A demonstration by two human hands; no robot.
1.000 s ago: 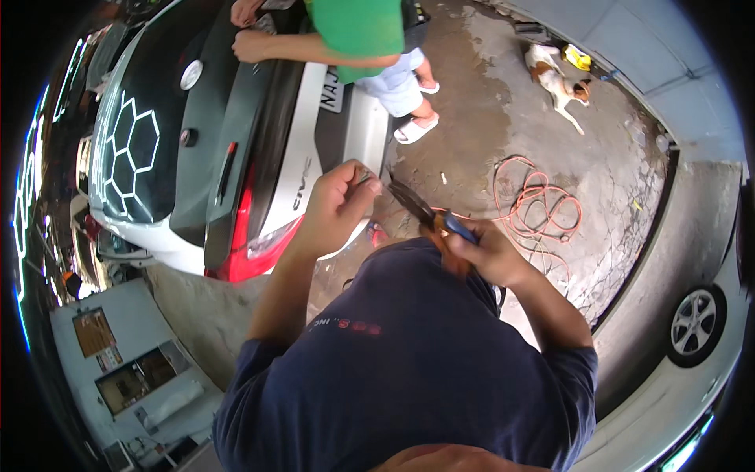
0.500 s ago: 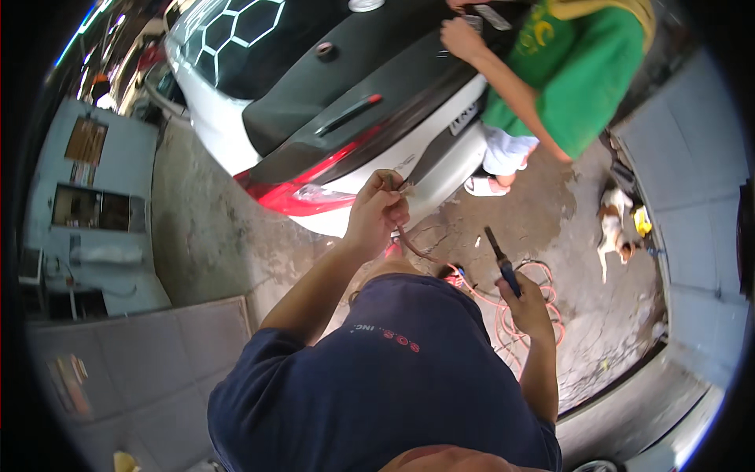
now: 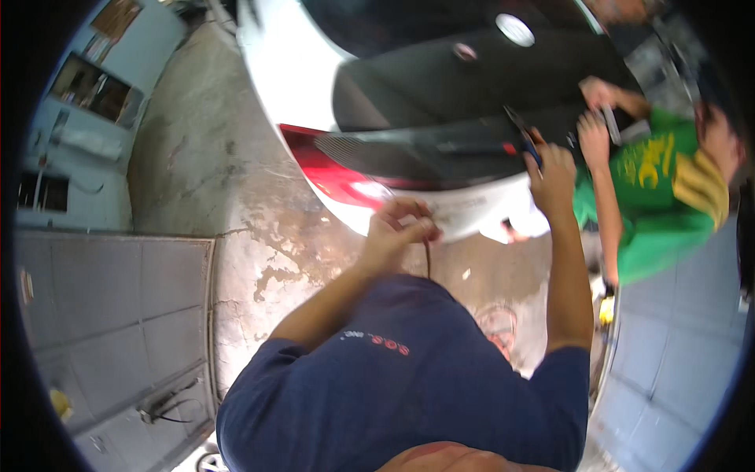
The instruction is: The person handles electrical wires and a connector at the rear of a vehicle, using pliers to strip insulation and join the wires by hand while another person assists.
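My left hand (image 3: 397,232) is pinched shut on a thin dark wire (image 3: 427,259) that hangs down toward my navy shirt. My right hand (image 3: 550,177) is raised and grips blue-handled pliers (image 3: 523,134), their dark jaws pointing up at the black rear panel of the white car (image 3: 440,86). The car's red tail light (image 3: 338,169) lies just above my left hand. A person in a green shirt (image 3: 653,197) leans at the car's right, both hands (image 3: 594,118) on its rear.
Stained concrete floor (image 3: 236,204) spreads to the left of the car. A grey panelled metal door (image 3: 102,315) lies lower left. An orange coiled cable (image 3: 495,326) sits on the floor by my right arm. A blue wall with shelves (image 3: 86,94) stands at upper left.
The view has swung, shifting the car right and up. My right hand has risen from waist level up to the car's rear with the pliers. My left hand stays pinched on the wire.
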